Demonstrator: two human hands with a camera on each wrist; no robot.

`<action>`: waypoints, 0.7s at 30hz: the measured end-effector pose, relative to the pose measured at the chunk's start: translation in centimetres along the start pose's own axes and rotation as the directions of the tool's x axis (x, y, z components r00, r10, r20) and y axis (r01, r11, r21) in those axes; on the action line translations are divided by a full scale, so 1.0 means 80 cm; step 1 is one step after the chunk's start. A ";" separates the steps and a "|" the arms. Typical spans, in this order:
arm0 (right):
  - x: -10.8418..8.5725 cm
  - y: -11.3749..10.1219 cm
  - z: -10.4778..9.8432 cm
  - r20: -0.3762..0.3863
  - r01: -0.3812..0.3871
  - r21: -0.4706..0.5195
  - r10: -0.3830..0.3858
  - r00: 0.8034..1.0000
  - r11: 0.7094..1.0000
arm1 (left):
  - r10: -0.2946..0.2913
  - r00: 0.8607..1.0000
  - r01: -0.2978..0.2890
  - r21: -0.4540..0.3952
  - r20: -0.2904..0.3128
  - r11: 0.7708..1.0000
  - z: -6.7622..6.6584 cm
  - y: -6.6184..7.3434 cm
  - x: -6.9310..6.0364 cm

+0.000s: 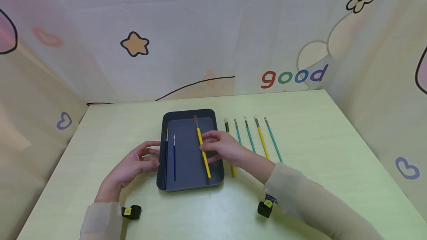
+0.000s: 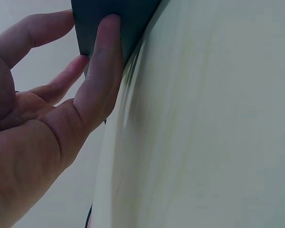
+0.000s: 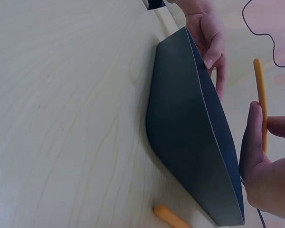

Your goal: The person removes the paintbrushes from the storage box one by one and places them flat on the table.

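A dark grey rectangular tray (image 1: 186, 186) sits on the table, with two slim blue paintbrushes (image 1: 174, 162) lying lengthwise in its left part. My right hand (image 1: 225, 146) pinches a yellow-handled paintbrush (image 1: 204, 156) over the tray's right side, its reddish bristles pointing away from me. In the right wrist view the brush's handle (image 3: 260, 85) stands above the tray rim, between thumb and fingers. At the tray's left wall, my left hand (image 1: 136, 164) touches the outside with its fingertips and thumb. The left wrist view shows the thumb (image 2: 107, 52) against the tray wall.
To the tray's right lies a row of several brushes, among them a yellow one (image 1: 262, 140) and a teal one (image 1: 273, 140). Another yellow brush (image 1: 233, 171) lies close to the tray's right wall, partly under my right hand. A printed curtain (image 1: 200, 29) surrounds the table.
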State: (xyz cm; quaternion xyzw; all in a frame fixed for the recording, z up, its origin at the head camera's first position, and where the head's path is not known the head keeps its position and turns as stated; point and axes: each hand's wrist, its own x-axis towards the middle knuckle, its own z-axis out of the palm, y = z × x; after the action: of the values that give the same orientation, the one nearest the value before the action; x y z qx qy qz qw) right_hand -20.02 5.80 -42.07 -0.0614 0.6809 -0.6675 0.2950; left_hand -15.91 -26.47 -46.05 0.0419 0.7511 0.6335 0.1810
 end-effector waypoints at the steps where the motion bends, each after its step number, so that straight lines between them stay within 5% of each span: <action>1: -0.002 0.000 -0.004 -0.002 -0.001 0.001 0.001 1.000 1.000 | -0.001 1.000 0.001 0.000 0.000 1.000 0.000 0.000 0.000; 21: -0.024 0.002 -0.073 -0.090 0.023 -0.089 -0.031 0.995 0.996 | 0.003 1.000 -0.003 0.000 0.003 1.000 0.000 0.001 0.000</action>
State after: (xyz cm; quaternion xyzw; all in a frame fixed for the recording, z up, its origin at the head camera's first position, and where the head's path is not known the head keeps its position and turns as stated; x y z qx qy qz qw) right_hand -21.19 11.86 -41.97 -0.0528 0.7217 -0.6427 0.2514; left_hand -15.94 -26.48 -45.99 0.0438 0.7507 0.6338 0.1814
